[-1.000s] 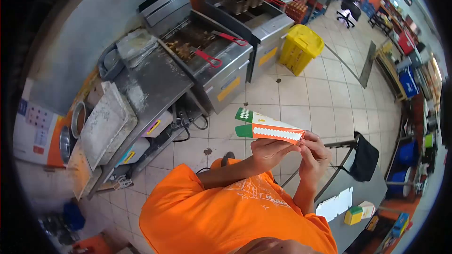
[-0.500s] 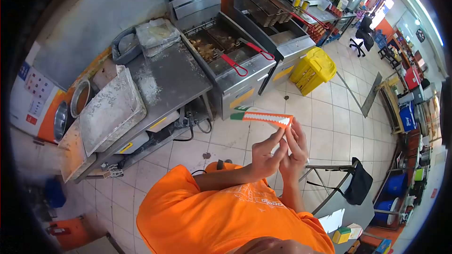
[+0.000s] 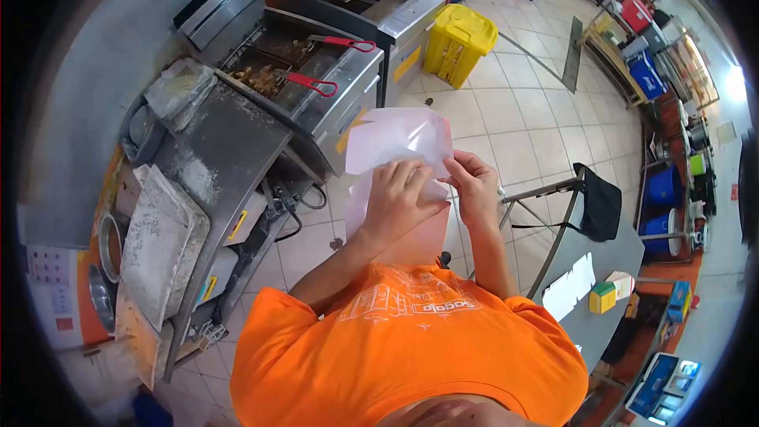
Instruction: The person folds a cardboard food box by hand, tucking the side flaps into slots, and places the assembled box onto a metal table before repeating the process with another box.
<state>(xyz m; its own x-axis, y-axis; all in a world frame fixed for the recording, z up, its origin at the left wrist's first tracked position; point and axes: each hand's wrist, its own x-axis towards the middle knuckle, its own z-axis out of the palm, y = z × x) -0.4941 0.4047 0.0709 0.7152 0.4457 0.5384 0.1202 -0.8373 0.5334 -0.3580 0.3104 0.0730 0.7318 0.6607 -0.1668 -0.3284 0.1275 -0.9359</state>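
In front of my chest, an unfolded cardboard food carton [image 3: 399, 138] shows its pale, glossy inner side, with a second panel hanging lower toward my shirt. My left hand [image 3: 405, 199] lies across the middle of the carton, its fingers curled against the card near the fold. At the right edge, my right hand [image 3: 473, 183] pinches the card between thumb and fingers. The carton's printed outside faces away from me.
A fryer [image 3: 269, 71] holds food and red-handled baskets [image 3: 312, 83]. Left of it stands a floury metal table [image 3: 229, 130] with a dusty tray [image 3: 170, 229]. A yellow bin [image 3: 462, 43] is ahead. On the right, a grey table [image 3: 621, 257] bears a small green-and-yellow box [image 3: 602, 297] and a black bag [image 3: 597, 205].
The carton has gone from folded narrow, its orange and green print showing, to spread wide with its pale inside toward me. My left hand has moved left onto it; the view has shifted.
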